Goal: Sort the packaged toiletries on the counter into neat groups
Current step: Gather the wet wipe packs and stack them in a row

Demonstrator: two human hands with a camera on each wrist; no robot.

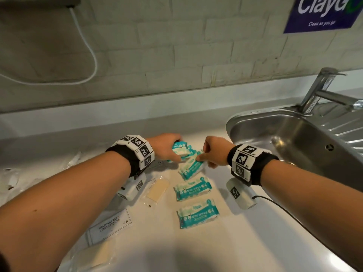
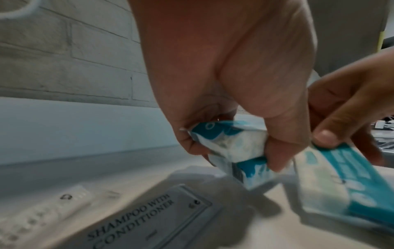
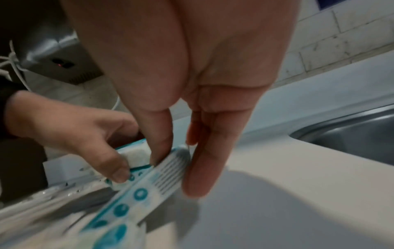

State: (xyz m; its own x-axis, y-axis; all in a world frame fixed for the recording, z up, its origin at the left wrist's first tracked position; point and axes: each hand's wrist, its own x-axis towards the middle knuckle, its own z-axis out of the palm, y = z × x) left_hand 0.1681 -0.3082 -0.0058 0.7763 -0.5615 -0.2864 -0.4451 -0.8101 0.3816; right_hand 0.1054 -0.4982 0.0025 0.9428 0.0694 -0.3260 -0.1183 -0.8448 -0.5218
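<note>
Beside pale counter [image 1: 245, 242], steel sink [image 1: 294, 138]; tiled wall [image 1: 176, 46].

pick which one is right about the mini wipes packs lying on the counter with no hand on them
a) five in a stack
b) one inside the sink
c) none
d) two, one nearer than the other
d: two packs lie untouched in a column, the farther free pack and the nearer free pack, while the left hand grips another pack and the right hand pinches the end of a fourth.
</note>
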